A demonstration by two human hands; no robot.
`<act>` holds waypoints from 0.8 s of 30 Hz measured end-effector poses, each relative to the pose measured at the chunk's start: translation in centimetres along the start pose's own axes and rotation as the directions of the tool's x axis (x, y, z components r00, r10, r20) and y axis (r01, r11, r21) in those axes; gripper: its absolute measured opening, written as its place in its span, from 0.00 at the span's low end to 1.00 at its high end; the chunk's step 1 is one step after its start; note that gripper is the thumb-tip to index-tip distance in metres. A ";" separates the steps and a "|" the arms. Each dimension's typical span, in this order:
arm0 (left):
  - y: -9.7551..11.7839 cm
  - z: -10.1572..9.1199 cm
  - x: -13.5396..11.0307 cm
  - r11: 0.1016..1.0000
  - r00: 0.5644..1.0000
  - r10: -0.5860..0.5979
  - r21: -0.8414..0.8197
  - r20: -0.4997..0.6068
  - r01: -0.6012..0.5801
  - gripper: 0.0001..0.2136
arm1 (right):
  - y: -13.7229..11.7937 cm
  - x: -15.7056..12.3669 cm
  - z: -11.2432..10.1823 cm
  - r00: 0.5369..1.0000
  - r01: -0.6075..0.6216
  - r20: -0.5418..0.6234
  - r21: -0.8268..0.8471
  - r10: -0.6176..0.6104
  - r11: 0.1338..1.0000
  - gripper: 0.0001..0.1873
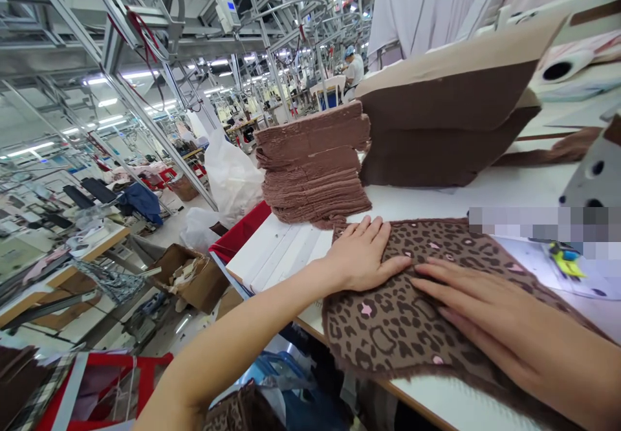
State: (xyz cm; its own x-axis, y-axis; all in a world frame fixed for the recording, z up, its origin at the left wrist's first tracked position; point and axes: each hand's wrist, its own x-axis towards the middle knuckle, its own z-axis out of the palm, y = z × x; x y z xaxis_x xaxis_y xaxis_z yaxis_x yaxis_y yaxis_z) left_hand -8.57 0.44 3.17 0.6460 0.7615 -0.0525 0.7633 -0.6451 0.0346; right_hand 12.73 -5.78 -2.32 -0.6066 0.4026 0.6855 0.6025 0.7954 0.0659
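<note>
brown leopard-print cloth (388, 327), flat under both palms

the cloth lies at the near edge of the white desk (509, 188), its fuzzy hem just over the rim. your left hand (366, 253) rests on the far side, fingers together and flat, gripping nothing. your right hand (504, 327) lies open across the middle. this looks like smoothing: press evenly, stroke outward from the centre, and avoid the plain brown stack (315, 172) just beyond.

Head view; down, close over table (485, 198)
</note>
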 end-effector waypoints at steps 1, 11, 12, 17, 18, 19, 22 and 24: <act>0.1 -0.1 0.0 1.000 1.000 0.005 0.010 -0.008 -0.005 0.34 | 0.0 -0.3 0.0 1.000 0.021 0.010 -0.018 -0.021 1.000 0.28; 5.7 0.5 -9.4 0.940 0.871 0.342 0.151 -0.353 -0.307 0.20 | -2.2 -5.9 1.4 0.970 -0.242 0.029 0.171 0.241 0.955 0.24; 6.1 1.1 -9.9 0.922 0.813 0.386 0.157 -0.435 -0.354 0.19 | -2.4 -6.3 1.6 0.969 -0.247 0.017 0.179 0.248 0.952 0.24; 6.2 2.3 -9.9 0.875 0.743 0.450 0.081 -0.496 -0.477 0.15 | -3.4 -6.9 1.8 0.970 -0.236 -0.017 0.199 0.244 0.951 0.21; 6.1 2.2 -9.8 0.875 0.759 0.449 0.058 -0.472 -0.481 0.14 | -3.6 -7.0 1.6 0.969 -0.235 -0.023 0.201 0.244 0.951 0.21; 6.0 2.1 -9.7 0.874 0.771 0.453 0.051 -0.447 -0.484 0.12 | -3.8 -7.0 1.5 0.969 -0.233 -0.029 0.203 0.244 0.951 0.20; 5.8 1.7 -9.7 0.868 0.775 0.479 0.094 -0.411 -0.487 0.10 | -4.2 -7.1 1.0 0.968 -0.229 -0.053 0.207 0.244 0.951 0.18; 5.8 1.5 -9.8 0.870 0.785 0.478 0.090 -0.395 -0.485 0.08 | -4.3 -7.0 0.7 0.968 -0.222 -0.069 0.210 0.241 0.952 0.17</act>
State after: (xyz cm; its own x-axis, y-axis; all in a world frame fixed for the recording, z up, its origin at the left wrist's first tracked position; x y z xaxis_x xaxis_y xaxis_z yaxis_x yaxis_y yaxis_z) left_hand -10.52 -10.83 2.39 0.8747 0.3139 0.3693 0.3504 -0.9360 -0.0343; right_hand 14.01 -11.74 -7.97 -0.4062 0.5502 0.7296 0.5993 0.7631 -0.2419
